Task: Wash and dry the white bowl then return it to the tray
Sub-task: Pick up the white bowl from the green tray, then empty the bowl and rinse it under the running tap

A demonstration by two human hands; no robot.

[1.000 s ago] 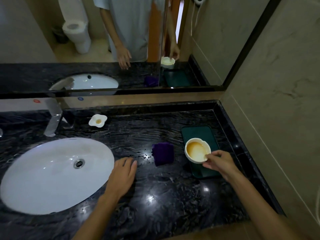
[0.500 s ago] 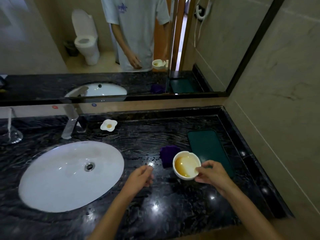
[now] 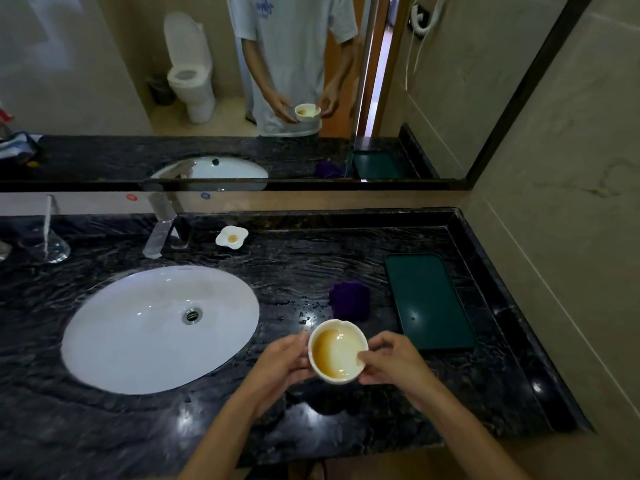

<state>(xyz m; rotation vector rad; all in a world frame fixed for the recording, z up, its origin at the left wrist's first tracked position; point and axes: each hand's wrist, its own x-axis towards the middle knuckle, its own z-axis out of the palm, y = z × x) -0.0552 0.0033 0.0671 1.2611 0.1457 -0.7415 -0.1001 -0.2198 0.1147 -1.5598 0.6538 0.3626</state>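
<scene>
The white bowl (image 3: 337, 351), stained brown inside, is held above the dark counter between both hands. My left hand (image 3: 280, 367) cups its left side and my right hand (image 3: 389, 360) pinches its right rim. The dark green tray (image 3: 429, 303) lies bare on the counter to the right, near the wall. A purple cloth (image 3: 349, 301) sits between the tray and the white sink basin (image 3: 159, 327), which is to the left of the bowl.
The faucet (image 3: 161, 226) stands behind the sink, with a small white flower-shaped dish (image 3: 232, 237) beside it. A glass object (image 3: 48, 244) stands at the far left. A mirror runs along the back and a tiled wall closes the right side.
My right hand lifted the bowl off the tray and carried it left, toward me. My left hand came off the counter and took hold of the bowl's left side.
</scene>
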